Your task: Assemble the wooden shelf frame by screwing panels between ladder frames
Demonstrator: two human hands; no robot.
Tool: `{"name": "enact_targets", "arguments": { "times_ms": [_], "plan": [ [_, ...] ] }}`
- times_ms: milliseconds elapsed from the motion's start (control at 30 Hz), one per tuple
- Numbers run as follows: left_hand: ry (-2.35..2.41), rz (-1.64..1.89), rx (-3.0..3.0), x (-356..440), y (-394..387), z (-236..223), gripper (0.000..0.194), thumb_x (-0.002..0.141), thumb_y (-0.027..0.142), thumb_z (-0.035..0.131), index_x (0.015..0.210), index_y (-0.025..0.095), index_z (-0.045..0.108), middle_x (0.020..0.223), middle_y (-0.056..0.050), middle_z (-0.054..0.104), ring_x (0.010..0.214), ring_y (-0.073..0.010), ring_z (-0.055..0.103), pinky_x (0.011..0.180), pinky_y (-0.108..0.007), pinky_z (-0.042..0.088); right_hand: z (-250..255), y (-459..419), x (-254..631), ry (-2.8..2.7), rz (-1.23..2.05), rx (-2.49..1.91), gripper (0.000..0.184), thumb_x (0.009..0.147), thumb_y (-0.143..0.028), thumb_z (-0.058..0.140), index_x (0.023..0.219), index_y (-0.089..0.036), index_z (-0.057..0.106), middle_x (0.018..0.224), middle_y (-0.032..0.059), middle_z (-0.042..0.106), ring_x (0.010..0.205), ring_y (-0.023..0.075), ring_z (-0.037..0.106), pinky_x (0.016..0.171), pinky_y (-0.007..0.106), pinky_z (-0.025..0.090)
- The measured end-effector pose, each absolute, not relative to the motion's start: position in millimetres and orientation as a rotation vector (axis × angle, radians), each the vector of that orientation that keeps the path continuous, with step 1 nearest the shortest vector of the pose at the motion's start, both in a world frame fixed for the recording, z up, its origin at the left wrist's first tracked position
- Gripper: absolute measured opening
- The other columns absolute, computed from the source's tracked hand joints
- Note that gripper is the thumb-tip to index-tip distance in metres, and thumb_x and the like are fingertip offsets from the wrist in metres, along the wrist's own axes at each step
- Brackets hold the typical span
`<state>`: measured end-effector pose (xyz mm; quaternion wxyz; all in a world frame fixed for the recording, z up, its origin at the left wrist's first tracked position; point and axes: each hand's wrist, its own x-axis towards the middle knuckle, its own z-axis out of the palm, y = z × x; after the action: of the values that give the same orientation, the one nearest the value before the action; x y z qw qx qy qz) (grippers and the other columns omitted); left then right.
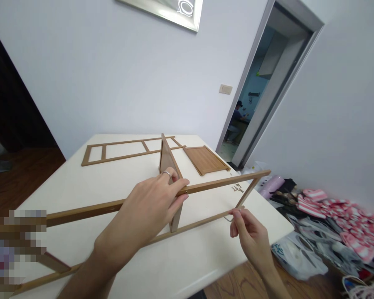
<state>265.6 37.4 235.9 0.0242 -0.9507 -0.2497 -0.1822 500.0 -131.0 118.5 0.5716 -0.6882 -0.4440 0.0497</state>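
A wooden side frame (224,182) stands on its long edge on the white table. Between its rails a slatted wooden shelf panel (166,155) meets it at a right angle. My left hand (156,199) is closed around the upper rail where the panel joins it, thumb and fingers pinching the joint. My right hand (249,228) is low by the frame's right end, near the lower rail, its fingers pinched together. A thin bent metal rod, apparently a hex key (227,219), shows at those fingertips; most of it is hidden.
Flat on the white table (205,257) lie a second ladder-like wooden frame (124,158) and another slatted panel (205,160). Several small screws (237,188) lie near the right edge. Bags and striped cloth (339,211) are heaped on the floor. A person (237,114) sits beyond the doorway.
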Motion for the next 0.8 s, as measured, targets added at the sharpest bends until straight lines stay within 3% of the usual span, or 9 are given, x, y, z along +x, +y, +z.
{"name": "enact_targets", "arguments": {
  "times_ms": [200, 400, 533, 600, 700, 800],
  "plan": [
    [-0.750, -0.453, -2.990, 264.1, 42.5, 233.3, 0.031, 0.103, 0.028, 0.057, 0.134, 0.030, 0.062, 0.122, -0.006, 0.075, 0.106, -0.0275, 0.074, 0.080, -0.036, 0.060, 74.4, -136.5, 493.3, -1.019, 0.307, -1.614, 0.045, 0.101, -0.059, 0.060, 0.089, -0.018, 0.074, 0.051, -0.0029, 0.056, 0.049, 0.0152, 0.057, 0.050, 0.024, 0.045],
    [-0.728, -0.282, -3.067, 255.0, 46.3, 238.9, 0.053, 0.100, 0.026, 0.061, 0.152, 0.036, 0.051, 0.135, -0.005, 0.074, 0.117, -0.0261, 0.074, 0.095, -0.036, 0.059, 48.6, -131.3, 480.6, -0.996, 0.520, -1.607, 0.050, 0.100, -0.065, 0.057, 0.089, -0.019, 0.073, 0.055, -0.0027, 0.056, 0.053, 0.0161, 0.056, 0.053, 0.026, 0.046],
    [-0.761, -0.298, -3.112, 244.0, 50.6, 244.7, 0.064, 0.100, 0.045, 0.066, 0.159, 0.040, 0.043, 0.129, -0.002, 0.077, 0.110, -0.0241, 0.077, 0.092, -0.032, 0.059, 39.0, -129.1, 484.3, -0.985, 0.555, -1.619, 0.054, 0.097, -0.070, 0.057, 0.084, -0.020, 0.072, 0.054, -0.0031, 0.053, 0.053, 0.0158, 0.053, 0.056, 0.027, 0.045],
    [-0.763, -0.278, -3.103, 239.1, 56.1, 250.9, 0.065, 0.100, 0.057, 0.064, 0.159, 0.040, 0.043, 0.120, -0.001, 0.080, 0.100, -0.0232, 0.079, 0.083, -0.030, 0.059, 36.1, -127.9, 487.3, -0.983, 0.568, -1.615, 0.055, 0.097, -0.071, 0.056, 0.082, -0.020, 0.071, 0.054, -0.0028, 0.052, 0.053, 0.0158, 0.052, 0.055, 0.027, 0.043],
    [-0.735, -0.348, -3.052, 231.2, 64.4, 263.1, 0.063, 0.100, 0.061, 0.061, 0.157, 0.038, 0.046, 0.111, 0.001, 0.081, 0.087, -0.0199, 0.080, 0.074, -0.027, 0.058, 32.4, -126.3, 489.9, -0.990, 0.598, -1.604, 0.057, 0.096, -0.073, 0.055, 0.081, -0.021, 0.069, 0.054, -0.0025, 0.052, 0.053, 0.0160, 0.050, 0.054, 0.027, 0.040],
    [-0.592, -0.630, -2.927, 217.4, 62.1, 266.3, 0.034, 0.106, 0.052, 0.056, 0.126, 0.029, 0.070, 0.101, 0.000, 0.080, 0.084, -0.0177, 0.077, 0.076, -0.025, 0.057, 28.2, -125.9, 492.1, -0.989, 0.630, -1.584, 0.059, 0.094, -0.077, 0.055, 0.077, -0.022, 0.066, 0.054, -0.0034, 0.048, 0.053, 0.0156, 0.047, 0.053, 0.028, 0.037]
  ]
}}
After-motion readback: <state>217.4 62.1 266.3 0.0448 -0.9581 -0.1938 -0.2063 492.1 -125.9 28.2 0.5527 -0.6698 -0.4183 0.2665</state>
